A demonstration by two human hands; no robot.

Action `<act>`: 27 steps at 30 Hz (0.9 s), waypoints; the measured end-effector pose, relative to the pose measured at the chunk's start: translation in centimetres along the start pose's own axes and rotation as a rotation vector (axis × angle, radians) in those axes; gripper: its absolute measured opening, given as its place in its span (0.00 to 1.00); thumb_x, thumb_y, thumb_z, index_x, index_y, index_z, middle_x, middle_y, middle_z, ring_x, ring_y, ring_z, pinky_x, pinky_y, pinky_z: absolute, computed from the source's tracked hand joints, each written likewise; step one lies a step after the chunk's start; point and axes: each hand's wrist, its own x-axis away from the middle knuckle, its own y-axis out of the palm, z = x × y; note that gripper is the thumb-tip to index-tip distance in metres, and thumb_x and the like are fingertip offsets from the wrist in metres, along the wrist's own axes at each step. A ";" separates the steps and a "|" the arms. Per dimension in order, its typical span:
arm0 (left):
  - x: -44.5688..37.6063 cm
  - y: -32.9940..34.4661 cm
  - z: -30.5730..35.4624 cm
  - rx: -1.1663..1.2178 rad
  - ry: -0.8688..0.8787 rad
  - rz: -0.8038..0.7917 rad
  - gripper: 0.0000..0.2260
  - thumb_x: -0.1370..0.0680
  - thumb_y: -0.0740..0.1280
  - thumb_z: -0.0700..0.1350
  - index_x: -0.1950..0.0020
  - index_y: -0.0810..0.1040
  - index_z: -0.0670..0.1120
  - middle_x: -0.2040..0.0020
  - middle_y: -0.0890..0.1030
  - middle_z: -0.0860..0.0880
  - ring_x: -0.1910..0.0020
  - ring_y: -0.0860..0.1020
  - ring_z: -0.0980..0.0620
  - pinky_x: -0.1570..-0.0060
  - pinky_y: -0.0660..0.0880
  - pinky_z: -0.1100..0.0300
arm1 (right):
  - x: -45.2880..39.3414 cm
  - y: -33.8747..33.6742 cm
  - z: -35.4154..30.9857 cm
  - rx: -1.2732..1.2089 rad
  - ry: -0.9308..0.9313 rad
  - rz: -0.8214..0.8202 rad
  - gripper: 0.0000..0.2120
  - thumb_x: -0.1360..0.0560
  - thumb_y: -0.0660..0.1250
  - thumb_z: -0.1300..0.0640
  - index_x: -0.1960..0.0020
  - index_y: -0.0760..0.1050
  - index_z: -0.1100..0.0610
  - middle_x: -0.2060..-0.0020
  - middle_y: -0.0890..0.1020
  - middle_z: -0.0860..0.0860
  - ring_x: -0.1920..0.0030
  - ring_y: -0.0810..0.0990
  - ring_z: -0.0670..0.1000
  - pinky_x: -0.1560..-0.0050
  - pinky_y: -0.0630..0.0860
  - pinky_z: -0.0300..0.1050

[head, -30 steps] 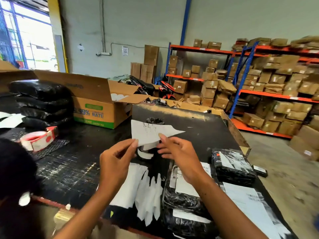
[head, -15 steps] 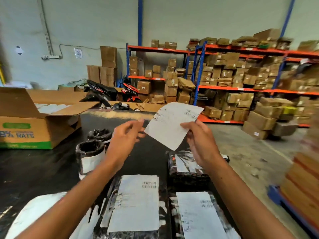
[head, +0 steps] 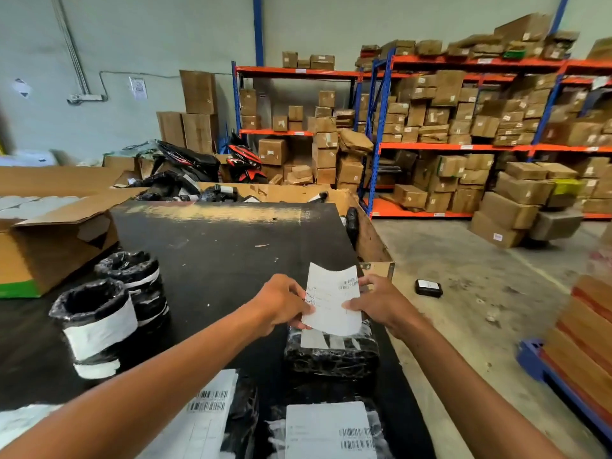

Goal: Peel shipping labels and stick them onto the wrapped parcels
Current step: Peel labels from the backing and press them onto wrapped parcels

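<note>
Sticking step, by the look of it: white rectangular paper shipping label [head: 332, 299] held between both hands, just above a black plastic-wrapped parcel [head: 332, 356]. Left hand [head: 281, 304] pinching the label's left edge; right hand [head: 381, 304] pinching the right edge, thumb on the printed face. Next, probably: lowering squarely, then pressing flat. Label slightly curled, barcode near its top right. Parcel directly beneath the hands, glossy and crinkled, apparently already bearing a white patch.
</note>
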 end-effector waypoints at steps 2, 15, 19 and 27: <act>-1.2 0.7 -0.6 -0.034 -0.032 -0.011 0.05 0.27 0.70 0.32 0.54 0.75 0.37 0.59 0.82 0.41 0.72 0.81 0.50 0.72 0.79 0.63 | -0.8 0.0 1.0 0.031 0.003 -0.001 0.23 0.31 0.71 0.69 0.38 0.70 0.62 0.47 0.80 0.55 0.50 0.79 0.53 0.64 0.74 0.37; -3.2 2.6 -1.9 -0.123 -0.085 -0.045 0.10 0.27 0.70 0.31 0.62 0.71 0.41 0.57 0.81 0.39 0.60 0.84 0.43 0.69 0.82 0.60 | -3.9 0.6 3.8 0.186 0.007 0.017 0.24 0.34 0.74 0.69 0.40 0.71 0.63 0.53 0.80 0.56 0.56 0.79 0.53 0.69 0.73 0.38; -3.2 2.7 -1.9 -0.262 -0.072 -0.093 0.07 0.26 0.70 0.35 0.60 0.74 0.40 0.66 0.81 0.43 0.73 0.81 0.54 0.78 0.76 0.65 | -4.1 1.2 4.2 0.322 -0.031 0.038 0.24 0.34 0.75 0.65 0.41 0.71 0.61 0.47 0.80 0.56 0.53 0.79 0.52 0.64 0.75 0.40; -3.7 0.2 -4.0 -0.633 -0.083 -0.144 0.19 0.29 0.73 0.56 0.59 0.70 0.43 0.65 0.79 0.45 0.73 0.75 0.52 0.73 0.74 0.63 | -2.8 2.4 3.0 0.763 -0.427 -0.072 0.19 0.21 0.60 0.55 0.30 0.68 0.54 0.30 0.70 0.51 0.30 0.67 0.53 0.31 0.64 0.47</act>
